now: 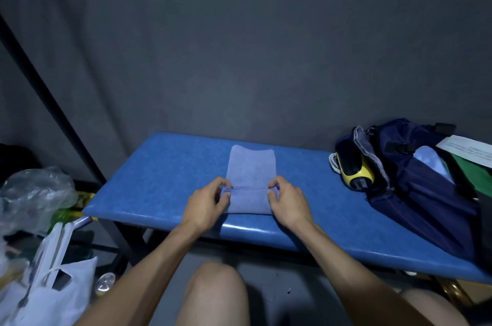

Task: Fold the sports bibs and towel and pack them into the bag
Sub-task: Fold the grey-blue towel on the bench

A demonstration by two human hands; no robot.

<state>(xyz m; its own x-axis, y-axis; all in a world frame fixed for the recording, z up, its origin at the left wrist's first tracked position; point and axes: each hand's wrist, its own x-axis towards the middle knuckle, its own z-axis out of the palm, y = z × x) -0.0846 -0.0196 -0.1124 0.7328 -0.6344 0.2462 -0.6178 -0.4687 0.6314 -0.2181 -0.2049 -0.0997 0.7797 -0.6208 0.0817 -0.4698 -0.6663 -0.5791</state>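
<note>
Towel (250,166) edge pinched by left hand (206,200) and right hand (287,199); paper's (466,148) print illegible.

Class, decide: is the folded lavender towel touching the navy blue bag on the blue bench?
Apart. The head view shows bare blue bench between the lavender towel and the navy bag.

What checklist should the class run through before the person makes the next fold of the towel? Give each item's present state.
1. Left hand pinches the near folded edge of the towel: ok.
2. Right hand pinches the same edge: ok.
3. Towel lies flat on the blue bench: ok.
4. Far edge straight: not ok, it dips in the middle.
5. Navy bag open to receive it: ok.
6. Bibs already folded and packed: cannot tell.
</note>
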